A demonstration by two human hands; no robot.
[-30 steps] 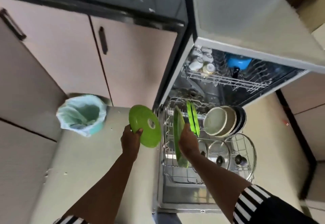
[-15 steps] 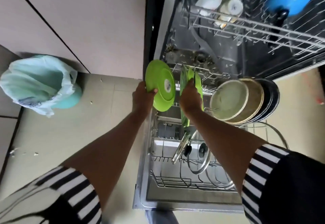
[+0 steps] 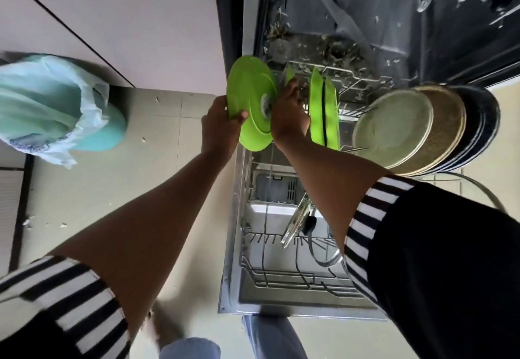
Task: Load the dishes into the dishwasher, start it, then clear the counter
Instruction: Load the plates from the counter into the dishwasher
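The dishwasher's lower rack is pulled out over the open door. My left hand grips a round green plate by its rim, at the rack's left back corner. My right hand is just right of it and holds a second green plate edge-on. Only a sliver of that plate shows above my fingers. Two more green plates stand upright in the rack, right of my right hand.
A row of beige and black plates stands at the rack's right. Glass lids lean in the front part. A teal bin with a pale bag stands on the floor at left, by the cabinet doors.
The view has dropped closer to the rack. My left hand has brought its green plate right, up to the rack. My right hand has shifted its plate toward the rack's back.
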